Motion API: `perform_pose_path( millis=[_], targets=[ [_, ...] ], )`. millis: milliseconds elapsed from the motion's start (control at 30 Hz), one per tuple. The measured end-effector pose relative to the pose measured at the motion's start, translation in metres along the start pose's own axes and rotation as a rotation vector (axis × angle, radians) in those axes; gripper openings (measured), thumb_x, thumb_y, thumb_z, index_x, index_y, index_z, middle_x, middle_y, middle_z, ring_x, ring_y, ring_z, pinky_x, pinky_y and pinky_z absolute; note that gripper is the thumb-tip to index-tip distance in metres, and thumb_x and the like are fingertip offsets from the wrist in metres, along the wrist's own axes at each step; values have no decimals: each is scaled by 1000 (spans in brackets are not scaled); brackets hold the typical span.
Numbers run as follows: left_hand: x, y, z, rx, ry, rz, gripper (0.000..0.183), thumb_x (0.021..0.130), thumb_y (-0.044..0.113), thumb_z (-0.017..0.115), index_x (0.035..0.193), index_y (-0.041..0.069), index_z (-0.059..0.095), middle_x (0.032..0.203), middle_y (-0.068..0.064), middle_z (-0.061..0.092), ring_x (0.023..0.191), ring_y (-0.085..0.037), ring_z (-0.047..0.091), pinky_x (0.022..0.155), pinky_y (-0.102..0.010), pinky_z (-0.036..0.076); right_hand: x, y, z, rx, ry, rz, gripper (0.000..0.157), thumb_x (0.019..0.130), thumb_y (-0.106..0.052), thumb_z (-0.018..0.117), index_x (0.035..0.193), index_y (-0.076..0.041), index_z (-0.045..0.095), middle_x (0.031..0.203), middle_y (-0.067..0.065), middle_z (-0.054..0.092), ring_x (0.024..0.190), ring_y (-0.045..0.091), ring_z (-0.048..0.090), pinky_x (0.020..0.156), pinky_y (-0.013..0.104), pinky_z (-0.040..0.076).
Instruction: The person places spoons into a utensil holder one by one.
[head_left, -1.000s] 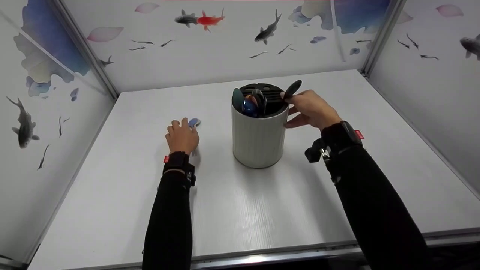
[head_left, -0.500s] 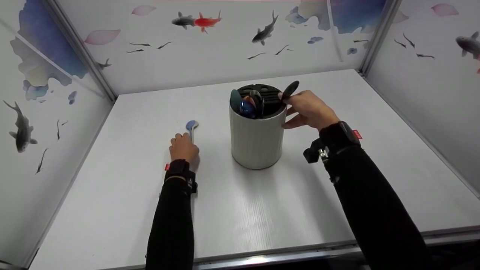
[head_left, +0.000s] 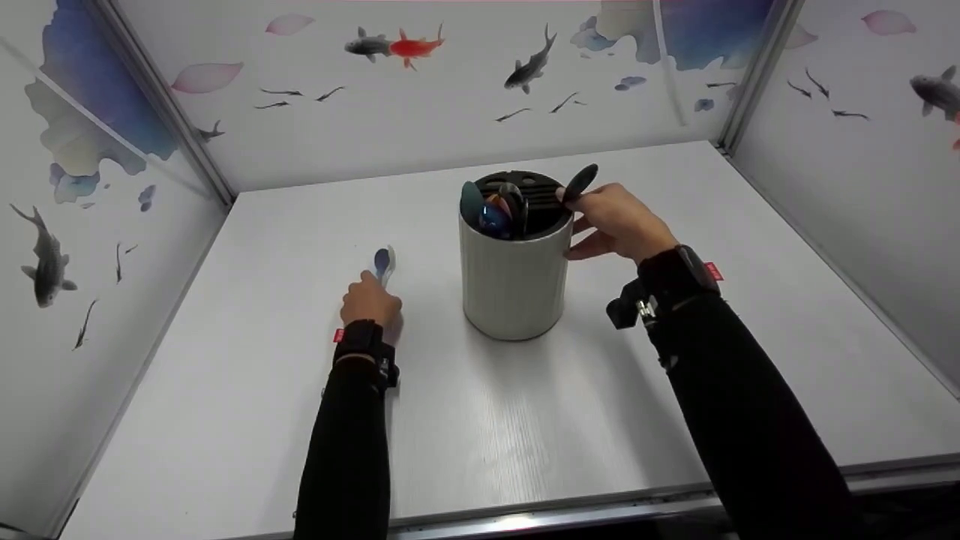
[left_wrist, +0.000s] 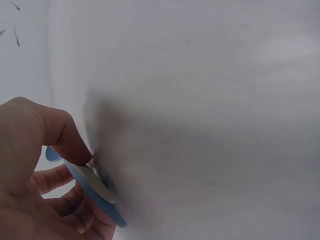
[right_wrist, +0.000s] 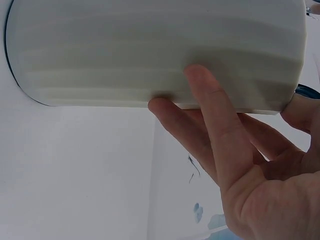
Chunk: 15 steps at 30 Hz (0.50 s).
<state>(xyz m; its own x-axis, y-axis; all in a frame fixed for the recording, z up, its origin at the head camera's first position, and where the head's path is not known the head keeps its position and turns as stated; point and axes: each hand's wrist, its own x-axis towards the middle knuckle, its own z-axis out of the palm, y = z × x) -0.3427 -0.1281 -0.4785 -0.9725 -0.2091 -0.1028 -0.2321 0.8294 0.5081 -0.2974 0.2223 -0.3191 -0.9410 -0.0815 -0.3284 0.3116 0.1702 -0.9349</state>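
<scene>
In the head view my left hand [head_left: 370, 301] pinches a blue-and-white spoon [head_left: 382, 261] low over the white table, its oval blue end pointing away from me. The left wrist view shows thumb and fingers around its slim blue and cream handle [left_wrist: 95, 189]. My right hand [head_left: 621, 219] grips a ribbed, off-white utensil holder [head_left: 514, 289] at its upper right side. Its thumb lies at the rim, while the fingertips [right_wrist: 200, 75] press the outer wall in the right wrist view. Beside that thumb a dark utensil end [head_left: 581, 182] sticks up.
A black slotted insert [head_left: 529, 182] fills the holder's top. A dark green utensil [head_left: 471, 202], a shiny blue one [head_left: 495, 220] and others stand in its left part. White panels with painted fish [head_left: 531, 69] close the table [head_left: 480, 450] in at the back and sides.
My left hand has drawn back towards me, now gripping further down the spoon's handle, and the blue end has turned. The right hand keeps its place on the holder.
</scene>
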Motion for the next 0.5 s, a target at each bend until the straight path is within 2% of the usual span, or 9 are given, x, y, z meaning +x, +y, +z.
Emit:
perform_pose_path(
  millis=[167, 333, 500],
  targets=[
    [-3, 1, -3, -70, -31, -28, 44, 95, 15, 53, 132, -9, 49, 119, -26, 62, 105, -37, 62, 92, -50, 51, 0, 1, 1, -2, -2, -3, 37, 104, -35, 58, 118, 0, 60, 121, 19, 52, 68, 25, 72, 77, 38, 62],
    [-4, 4, -8, -124, -82, -71, 47, 96, 17, 43, 135, -9, 45, 118, -23, 59, 99, -33, 56, 89, -46, 49, -1, 0, 0, -16, -7, -16, 38, 105, -35, 57, 119, 0, 60, 122, 19, 51, 73, 24, 72, 77, 37, 62],
    [-4, 6, -10, -186, -127, -111, 52, 96, 18, 37, 139, -9, 43, 113, -19, 55, 97, -31, 52, 79, -38, 44, -1, 1, 1, -21, -6, -19, 38, 105, -35, 56, 119, 0, 61, 122, 19, 51, 72, 25, 72, 76, 37, 62]
  ],
)
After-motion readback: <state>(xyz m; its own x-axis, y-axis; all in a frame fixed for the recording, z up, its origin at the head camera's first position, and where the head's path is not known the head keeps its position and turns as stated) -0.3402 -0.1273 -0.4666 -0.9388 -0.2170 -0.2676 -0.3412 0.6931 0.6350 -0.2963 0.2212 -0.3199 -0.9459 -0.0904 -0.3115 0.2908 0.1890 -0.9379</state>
